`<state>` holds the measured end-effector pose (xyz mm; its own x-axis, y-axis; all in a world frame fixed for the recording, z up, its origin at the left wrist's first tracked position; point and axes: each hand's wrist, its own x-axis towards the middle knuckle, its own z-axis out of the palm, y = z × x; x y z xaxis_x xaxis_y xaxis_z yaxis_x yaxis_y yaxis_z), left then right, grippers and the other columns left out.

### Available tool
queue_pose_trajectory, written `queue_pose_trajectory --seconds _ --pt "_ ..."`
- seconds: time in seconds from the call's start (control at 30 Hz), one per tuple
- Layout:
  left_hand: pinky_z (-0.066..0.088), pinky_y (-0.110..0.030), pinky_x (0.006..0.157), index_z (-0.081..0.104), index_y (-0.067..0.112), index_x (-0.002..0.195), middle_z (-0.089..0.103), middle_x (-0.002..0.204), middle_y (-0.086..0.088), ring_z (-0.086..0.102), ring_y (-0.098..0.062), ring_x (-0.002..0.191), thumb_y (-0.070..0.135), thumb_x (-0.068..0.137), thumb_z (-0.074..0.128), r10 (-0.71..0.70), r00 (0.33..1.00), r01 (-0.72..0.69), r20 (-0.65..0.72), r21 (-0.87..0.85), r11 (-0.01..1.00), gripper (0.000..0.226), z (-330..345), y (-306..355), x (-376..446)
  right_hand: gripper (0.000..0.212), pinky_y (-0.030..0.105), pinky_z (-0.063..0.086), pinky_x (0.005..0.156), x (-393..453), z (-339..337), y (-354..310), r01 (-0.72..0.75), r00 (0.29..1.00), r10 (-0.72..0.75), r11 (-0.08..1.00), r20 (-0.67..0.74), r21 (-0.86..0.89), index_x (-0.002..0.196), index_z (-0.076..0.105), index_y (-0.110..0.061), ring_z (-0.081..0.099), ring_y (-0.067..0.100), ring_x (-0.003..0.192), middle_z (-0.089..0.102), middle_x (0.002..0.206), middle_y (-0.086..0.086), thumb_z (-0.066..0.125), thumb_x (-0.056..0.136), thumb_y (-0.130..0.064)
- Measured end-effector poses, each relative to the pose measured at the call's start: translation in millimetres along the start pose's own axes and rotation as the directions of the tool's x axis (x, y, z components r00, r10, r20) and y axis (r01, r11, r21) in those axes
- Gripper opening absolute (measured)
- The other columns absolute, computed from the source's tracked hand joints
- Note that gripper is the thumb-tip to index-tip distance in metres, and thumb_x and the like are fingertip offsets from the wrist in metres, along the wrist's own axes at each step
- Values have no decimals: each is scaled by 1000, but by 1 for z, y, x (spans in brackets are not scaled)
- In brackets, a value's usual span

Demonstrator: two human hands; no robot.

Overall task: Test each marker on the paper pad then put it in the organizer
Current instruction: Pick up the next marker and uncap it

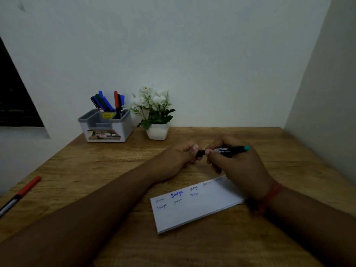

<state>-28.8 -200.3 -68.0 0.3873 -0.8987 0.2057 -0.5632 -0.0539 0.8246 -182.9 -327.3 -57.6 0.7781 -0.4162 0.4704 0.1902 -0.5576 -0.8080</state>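
A black marker [229, 150] with a teal end lies level between both hands, above the far end of the white paper pad [194, 211]. My right hand [240, 166] grips its barrel. My left hand [179, 158] pinches the marker's left end, where the cap is hidden by my fingers. The pad carries several small handwritten words in blue and dark ink. The grey and white organizer [106, 125] stands at the back left of the table and holds several markers, blue, green, red and black.
A red-capped marker [21, 193] lies near the table's left edge. A white pot of white flowers [154, 114] stands right of the organizer. Walls close in the wooden table [86, 170] at the back and right.
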Motion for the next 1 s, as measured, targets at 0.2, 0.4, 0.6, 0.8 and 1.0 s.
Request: queue_pose_trajectory --seconds 0.2,0.4,0.6,0.8,1.0 --pt "39 -35 76 64 26 87 58 79 0 48 -14 73 47 101 37 -74 997 74 10 -14 997 37 -3 -6 3 9 48 55 54 -4 4 -7 167 981 -176 981 -85 -104 77 67 -11 66 21 59 67 65 4 68 87 -10" --pt "41 -26 71 55 28 84 61 78 11 53 2 71 35 105 40 -102 980 124 -168 127 984 27 -10 -9 1 12 51 54 55 -13 -22 -18 188 954 -214 973 -212 -135 81 62 -14 65 23 61 65 68 5 64 92 -10" --pt "36 -7 66 59 23 100 59 95 15 52 6 87 24 93 64 63 992 -12 -112 410 912 8 3 -10 -7 7 24 58 65 -6 -16 -7 47 981 -54 998 -186 -40 95 64 -17 70 9 70 69 83 0 57 94 -15" --pt "34 -16 68 57 23 101 53 93 16 47 -2 87 31 92 65 52 984 36 -171 473 880 14 7 -4 -11 12 24 60 74 -7 -12 -4 -29 990 24 999 -141 -32 100 66 -19 73 7 80 73 91 -3 57 97 -13" --pt "25 -46 114 42 27 136 44 141 6 32 -16 134 49 97 48 33 967 122 -251 576 808 44 8 1 -15 13 44 59 91 -5 -11 -14 -80 985 91 994 -145 77 93 69 -15 74 16 95 74 97 2 61 92 -5"
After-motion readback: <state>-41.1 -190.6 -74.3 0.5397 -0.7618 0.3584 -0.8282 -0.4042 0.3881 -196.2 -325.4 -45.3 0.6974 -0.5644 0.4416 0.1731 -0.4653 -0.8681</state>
